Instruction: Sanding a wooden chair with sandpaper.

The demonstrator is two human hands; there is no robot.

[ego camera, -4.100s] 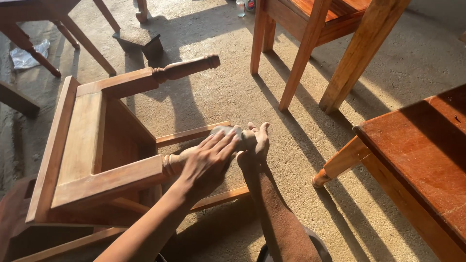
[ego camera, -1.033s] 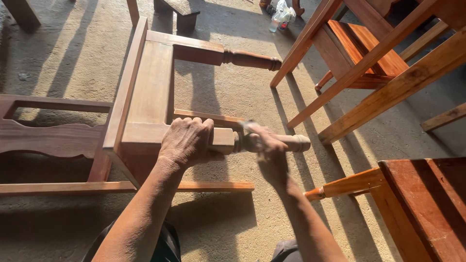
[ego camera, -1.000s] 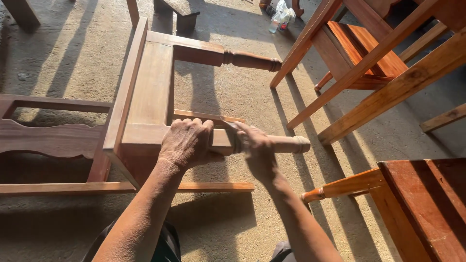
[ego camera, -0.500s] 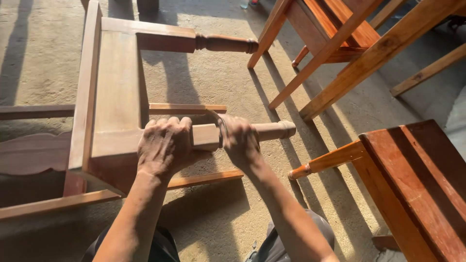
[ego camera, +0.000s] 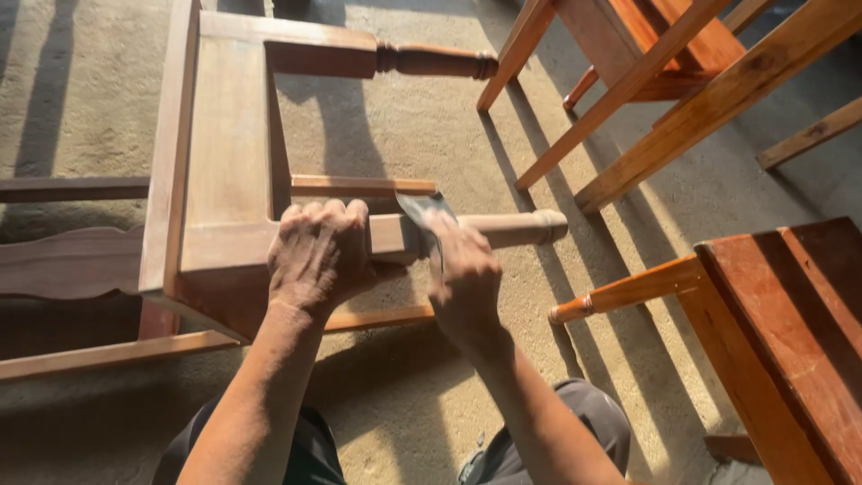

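Nearest the camera, the person's two forearms are reaching out over dark trousers toward an unfinished wooden chair (ego camera: 224,180) that is lying on its side on the sandy concrete floor (ego camera: 395,135). The left hand (ego camera: 319,256) is curling its fingers over the square upper part of the chair's near leg (ego camera: 485,232), gripping it firmly where it meets the seat frame. Just to its right, the right hand (ego camera: 462,283) is closing around a small grey sheet of sandpaper (ego camera: 424,211), pressing it against the same leg where the square section is giving way to the turned, rounded part; the leg's tip is pointing right. Farther off, the chair's far leg (ego camera: 395,58) is lying parallel. At the near right, a reddish stained stool (ego camera: 772,332) is standing, and at the far right, another stained chair (ego camera: 664,72) is catching the sunlight.
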